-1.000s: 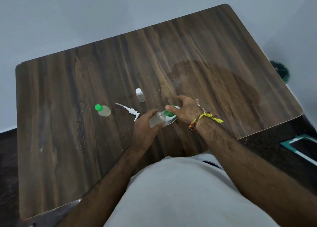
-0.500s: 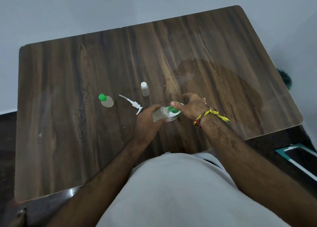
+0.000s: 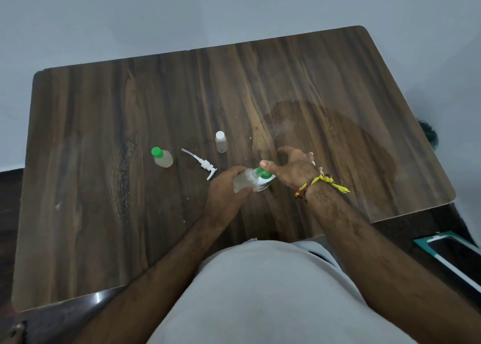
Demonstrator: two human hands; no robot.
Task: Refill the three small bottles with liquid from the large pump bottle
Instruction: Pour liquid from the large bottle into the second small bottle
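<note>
My left hand (image 3: 226,190) grips a small clear bottle (image 3: 243,181), tilted with its neck pointing right. My right hand (image 3: 294,169) pinches the green cap (image 3: 265,172) at that neck, thumb on top. Just under them stands a white and green container (image 3: 266,185), mostly hidden, apparently the large bottle. Its white pump (image 3: 204,164) lies loose on the table (image 3: 104,213). A second small bottle with a green cap (image 3: 162,157) stands to the left. A third small bottle with a white cap (image 3: 220,142) stands behind the pump.
A large dull smear (image 3: 338,145) marks the wood at the right. Beyond the table's right edge lie a dark green round object (image 3: 429,138) and a teal and white frame (image 3: 447,250) on the floor. A pale wall runs behind the table.
Both hands stay on the small bottle and its green cap near the table's front. My right thumb has shifted a little on the cap; the view has tilted.
</note>
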